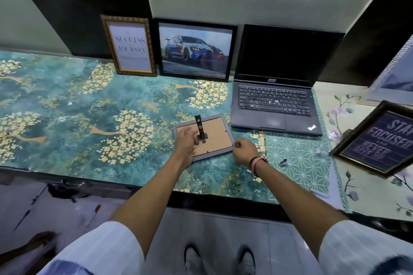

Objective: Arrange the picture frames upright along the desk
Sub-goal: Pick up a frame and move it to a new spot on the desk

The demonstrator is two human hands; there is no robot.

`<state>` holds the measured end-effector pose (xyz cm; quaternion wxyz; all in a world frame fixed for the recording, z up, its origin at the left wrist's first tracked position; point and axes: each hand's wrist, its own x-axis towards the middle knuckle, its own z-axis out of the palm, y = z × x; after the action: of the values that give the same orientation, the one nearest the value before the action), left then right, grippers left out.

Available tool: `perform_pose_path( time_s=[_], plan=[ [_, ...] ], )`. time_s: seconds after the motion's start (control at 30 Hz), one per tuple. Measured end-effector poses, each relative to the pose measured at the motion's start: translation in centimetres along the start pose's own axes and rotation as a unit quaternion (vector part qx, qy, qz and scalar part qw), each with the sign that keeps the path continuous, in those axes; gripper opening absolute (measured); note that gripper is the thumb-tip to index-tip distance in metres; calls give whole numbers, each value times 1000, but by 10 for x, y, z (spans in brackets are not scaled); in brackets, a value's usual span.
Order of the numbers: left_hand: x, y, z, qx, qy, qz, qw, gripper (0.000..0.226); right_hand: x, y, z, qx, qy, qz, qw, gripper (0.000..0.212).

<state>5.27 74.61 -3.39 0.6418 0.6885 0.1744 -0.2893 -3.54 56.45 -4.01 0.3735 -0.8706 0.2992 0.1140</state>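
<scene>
Along the back edge of the bench (55, 100), from the left: gold-framed print (130, 46) reading "SUCCESS… JOURNEY", upright; black-framed car picture (195, 49), upright; open laptop (277, 96). Near the front edge, grey frame (203, 136) lying face down, black stand (200, 127) raised. Left hand (186, 140) on its backing, fingers loosely curled at the stand; right hand (244, 149) closed, pinching the frame's right edge. Far right: dark frame (377, 140), "STAY FOCUSED NEVER GIVE UP", tilted
</scene>
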Motion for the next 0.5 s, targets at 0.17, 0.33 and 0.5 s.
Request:
perform_pose_path(
  time_s=[0.17,0.33,0.5],
  plan=[
    [-9,-18,-23,255,151,-9,955,52,3,-3,4,41,10,43,998,20],
    [-14,-5,-19,119,113,-70,984,42,10,-6,-6,195,24,102,975,33],
    [-10,37,-43,-108,21,-106,988,17,18,-27,-37,314,70,33,946,23]
  ],
)
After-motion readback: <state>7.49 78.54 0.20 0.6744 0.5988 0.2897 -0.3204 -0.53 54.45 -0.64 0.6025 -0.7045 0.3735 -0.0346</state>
